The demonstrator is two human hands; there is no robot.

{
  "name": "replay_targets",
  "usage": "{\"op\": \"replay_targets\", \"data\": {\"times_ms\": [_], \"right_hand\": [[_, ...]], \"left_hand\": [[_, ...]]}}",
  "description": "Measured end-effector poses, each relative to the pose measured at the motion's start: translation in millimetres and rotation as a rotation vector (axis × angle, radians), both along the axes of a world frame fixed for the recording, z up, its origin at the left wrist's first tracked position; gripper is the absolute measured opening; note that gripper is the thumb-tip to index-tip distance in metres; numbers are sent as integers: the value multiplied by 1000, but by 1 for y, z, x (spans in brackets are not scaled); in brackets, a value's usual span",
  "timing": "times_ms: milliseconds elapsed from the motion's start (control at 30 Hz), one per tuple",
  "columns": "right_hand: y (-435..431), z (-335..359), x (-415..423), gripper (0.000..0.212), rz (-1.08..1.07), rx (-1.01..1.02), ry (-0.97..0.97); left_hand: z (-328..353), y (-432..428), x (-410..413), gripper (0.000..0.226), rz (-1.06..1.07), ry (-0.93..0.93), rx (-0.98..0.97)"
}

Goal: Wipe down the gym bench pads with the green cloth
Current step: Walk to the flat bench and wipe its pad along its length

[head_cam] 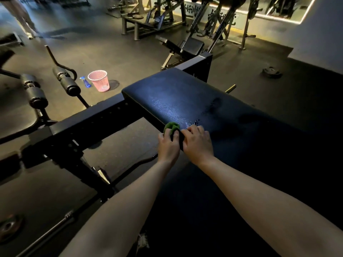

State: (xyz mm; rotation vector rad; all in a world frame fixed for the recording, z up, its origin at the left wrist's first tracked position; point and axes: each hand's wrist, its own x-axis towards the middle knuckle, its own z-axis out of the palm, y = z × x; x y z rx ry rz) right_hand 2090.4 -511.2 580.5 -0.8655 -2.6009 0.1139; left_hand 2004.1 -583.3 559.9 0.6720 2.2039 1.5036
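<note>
Left hand (168,145): at the near left edge of the pad, fingers curled round the green cloth (171,127), which bunches out above the knuckles.
Right hand (197,143): just beside the left hand, almost touching it, fingers bent on the pad's edge; I cannot tell whether it also grips the cloth.
Green cloth: crumpled, pressed against the left edge of the bench pad (185,101).
Bench pad: black and padded, with a wet sheen and droplets just far of the hands.
Frame beam (96,119): black steel with holes, running left from under the pad.
Roller pads (67,81): two black rollers, far left.
Pink basket (99,80): on the floor beyond the beam.
Spray bottle (85,82): blue, just left of the basket.
Weight plate (272,72): flat on the floor, far right.
</note>
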Motion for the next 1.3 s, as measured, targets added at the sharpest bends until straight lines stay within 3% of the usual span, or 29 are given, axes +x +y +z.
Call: {"op": "replay_targets", "data": {"times_ms": [133, 333, 533, 800, 867, 1000, 1133, 1200, 1300], "right_hand": [[-1, 0, 10, 32, 17, -43, 53], [-1, -3, 5, 35, 5, -125, 97], [-1, -3, 4, 35, 2, -162, 146], [1, 4, 16, 29, 14, -404, 312], [-2, 10, 20, 29, 57, -442, 327], [-10, 23, 26, 33, 192, -684, 348], [-14, 40, 17, 34, 197, -1014, 472], [-7, 47, 7, 33, 204, -999, 502], [13, 49, -6, 30, 53, -739, 448]], "left_hand": [[5, -8, -14, 28, 21, 78, -49], [13, 20, -32, 39, 200, -102, -65], [5, 12, 1, 29, 124, -51, 34], [-28, -14, 42, 17, -65, -203, 49], [0, -25, 51, 11, -26, -206, 78], [37, -36, 46, 31, 64, -107, 145], [51, -40, 31, 57, -128, 31, 73], [54, -37, 22, 60, -216, 11, 71], [58, -29, 8, 44, -223, -42, 127]]}}
